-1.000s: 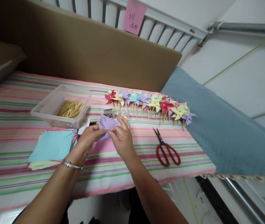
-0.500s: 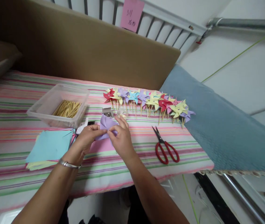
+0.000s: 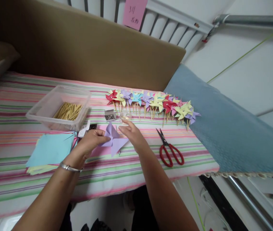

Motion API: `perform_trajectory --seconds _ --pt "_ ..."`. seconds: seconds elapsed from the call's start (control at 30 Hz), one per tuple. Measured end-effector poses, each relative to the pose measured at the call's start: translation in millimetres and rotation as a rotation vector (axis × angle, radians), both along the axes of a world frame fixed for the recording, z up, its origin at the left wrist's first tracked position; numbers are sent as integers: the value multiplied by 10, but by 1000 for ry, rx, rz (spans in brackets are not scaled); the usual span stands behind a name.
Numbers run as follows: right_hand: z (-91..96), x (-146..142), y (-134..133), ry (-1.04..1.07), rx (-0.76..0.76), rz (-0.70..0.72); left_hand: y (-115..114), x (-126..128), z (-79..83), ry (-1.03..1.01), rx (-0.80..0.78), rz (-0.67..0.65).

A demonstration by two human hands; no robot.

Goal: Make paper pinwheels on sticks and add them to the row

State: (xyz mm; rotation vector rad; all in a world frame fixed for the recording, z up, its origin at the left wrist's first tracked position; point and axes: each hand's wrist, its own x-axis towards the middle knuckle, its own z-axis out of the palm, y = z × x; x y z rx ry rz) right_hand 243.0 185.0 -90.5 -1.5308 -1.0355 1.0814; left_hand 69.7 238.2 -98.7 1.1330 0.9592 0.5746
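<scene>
My left hand (image 3: 93,140) pinches a purple paper pinwheel (image 3: 113,141) near its middle, and the folded blades stick out to the right. Beneath the pinwheel part of a pink paper sheet (image 3: 103,151) shows on the cloth. To the right, my right hand (image 3: 132,132) is off the paper with its fingers extended toward a small clear round dish (image 3: 125,115) of small pale pieces. Beside that dish stands a small open box (image 3: 110,115) of tiny metal pieces. A second small box with dark contents (image 3: 92,127) lies just beyond my left hand.
A clear plastic tub (image 3: 40,115) of short wooden sticks (image 3: 68,111) stands at left, behind stacked coloured paper squares (image 3: 51,149). Finished pinwheels (image 3: 158,102) on sticks line the back right. Red-handled scissors (image 3: 169,149) lie on the striped cloth (image 3: 141,173). A cardboard panel (image 3: 98,51) rises behind.
My right hand has let go of the purple paper and moved right, its fingers opening near the dish. The pinwheel shape now shows spread blades, still held by my left hand.
</scene>
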Motion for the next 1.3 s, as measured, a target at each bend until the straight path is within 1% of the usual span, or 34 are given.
perform_trajectory --seconds 0.03,0.1,0.23,0.33,0.43,0.6,0.7,0.8,1.07,1.2,1.3 --pt "-21 8 4 57 -44 39 -8 0 13 0 4 -22" --pt "-53 -4 6 118 -80 101 -21 2 26 -4 18 -58" --pt "-35 -54 -6 162 -89 136 -18 -1 6 -15 31 -97" --pt "1 -62 -23 208 -120 170 -5 -10 -17 15 41 -86" --pt "4 -48 -34 205 -151 195 3 -17 -23 55 67 -86" --pt "-12 -22 -39 168 -153 217 0 -16 -25 86 86 -114" --pt "2 -29 -45 110 -177 221 -9 -1 -36 67 65 -125" --pt "20 -55 -55 96 -187 216 -21 20 -51 51 49 -140" --pt "17 -123 -55 35 -131 158 -25 37 -92 36 48 -135" --pt "-35 -124 -37 30 -85 113 -28 45 -80 28 73 -68" --pt "-70 -117 -17 63 -63 50 -21 36 -56 8 85 34"
